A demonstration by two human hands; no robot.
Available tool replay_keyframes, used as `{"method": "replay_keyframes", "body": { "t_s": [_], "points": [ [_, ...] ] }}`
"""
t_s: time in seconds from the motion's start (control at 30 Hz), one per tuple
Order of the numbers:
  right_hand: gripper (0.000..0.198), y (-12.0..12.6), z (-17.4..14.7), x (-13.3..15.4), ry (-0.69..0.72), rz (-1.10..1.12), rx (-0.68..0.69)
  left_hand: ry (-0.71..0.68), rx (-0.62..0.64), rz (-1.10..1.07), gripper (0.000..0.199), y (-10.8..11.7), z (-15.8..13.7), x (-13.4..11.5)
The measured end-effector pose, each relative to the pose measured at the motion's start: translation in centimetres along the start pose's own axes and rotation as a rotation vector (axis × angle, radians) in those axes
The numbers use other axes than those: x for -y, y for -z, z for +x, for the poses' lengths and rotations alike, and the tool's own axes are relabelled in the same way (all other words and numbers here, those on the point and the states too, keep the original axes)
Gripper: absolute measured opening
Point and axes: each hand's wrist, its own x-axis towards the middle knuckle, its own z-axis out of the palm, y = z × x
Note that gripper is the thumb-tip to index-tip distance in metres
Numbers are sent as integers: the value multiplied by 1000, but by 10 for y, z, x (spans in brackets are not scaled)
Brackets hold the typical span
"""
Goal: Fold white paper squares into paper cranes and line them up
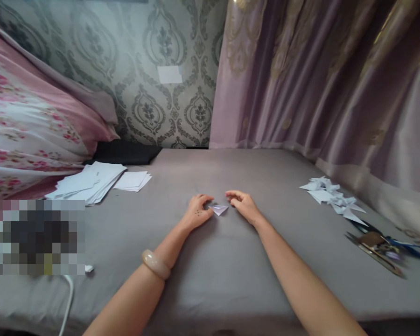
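Note:
A small piece of white folded paper [220, 210], pointed at its corners, lies on the grey cloth between my hands. My left hand [199, 211] has its thumb and fingers around the paper's left end, which they partly hide. A pale bangle [155, 265] circles the left wrist. Just right of the paper is my right hand [245, 206], apart from it, fingers bent and loosely spread with nothing in them.
Stacks of white paper [87, 182] and smaller sheets [132, 180] lie at the left, before a black flat item [126, 152]. White folded paper shapes [331, 196] are heaped at the right, near scissors with blue handles [413, 248]. A white cable [68, 303] runs off the front left.

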Motion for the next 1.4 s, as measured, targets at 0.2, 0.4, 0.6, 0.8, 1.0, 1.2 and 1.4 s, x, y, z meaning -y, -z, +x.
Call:
{"method": "replay_keyframes", "body": {
  "t_s": [0.2,0.4,0.6,0.8,1.0,1.2,1.4],
  "points": [
    [36,1,-6,2,79,-96,121,-38,12,-26,30,0,1,1],
    [27,-2,-11,8,199,-179,185,-37,-23,-171,15,-3,6,2],
    [24,-6,-12,5,282,-233,159,20,-55,-341,22,-2,4,-7],
    [27,-12,-19,16,205,-117,139,184,-103,-804,33,1,7,-22],
    [35,-7,-22,31,103,87,135,186,-72,-860,31,9,17,-33],
    [33,-1,-22,32,21,274,107,150,-15,-862,31,5,23,-43],
    [33,5,-19,30,-40,470,102,135,30,-897,36,1,32,-51]
  ]
}}
